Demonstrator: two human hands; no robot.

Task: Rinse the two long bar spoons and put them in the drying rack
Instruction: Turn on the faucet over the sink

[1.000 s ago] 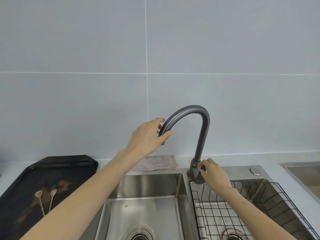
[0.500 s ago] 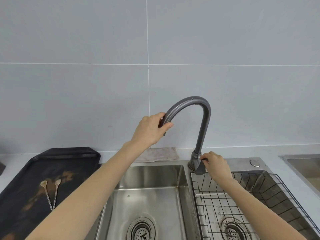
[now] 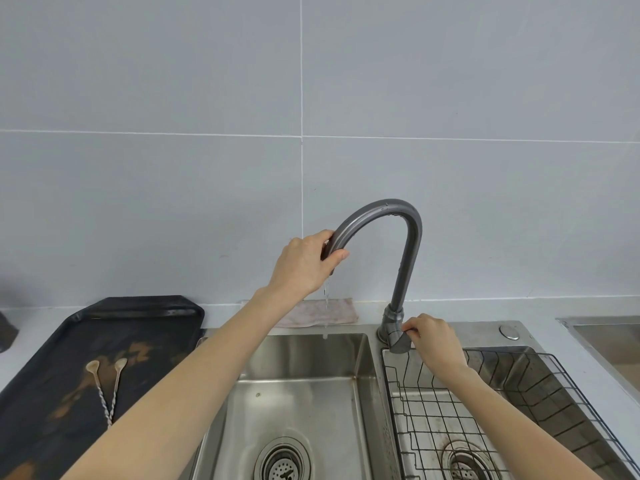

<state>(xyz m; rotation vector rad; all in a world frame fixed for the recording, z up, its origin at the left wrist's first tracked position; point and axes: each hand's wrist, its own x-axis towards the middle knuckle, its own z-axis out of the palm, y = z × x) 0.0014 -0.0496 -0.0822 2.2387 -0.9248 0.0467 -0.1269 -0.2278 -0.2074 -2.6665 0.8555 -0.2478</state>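
Both hands are being kept on the faucet (image 3: 405, 258): the left hand (image 3: 306, 268) is gripping the spout end to aim water into the left basin (image 3: 301, 393), the right hand (image 3: 434, 339) is pinching the lever (image 3: 398, 341); the bar spoons (image 3: 105, 389) are lying untouched on the black tray (image 3: 145, 313) at lower left.

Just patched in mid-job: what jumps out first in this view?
Centre frame, the left hand grips the spout end of the dark gooseneck faucet, a thin water stream falling into the left basin; the right hand holds its lever. Both bar spoons lie on the black tray, far left.
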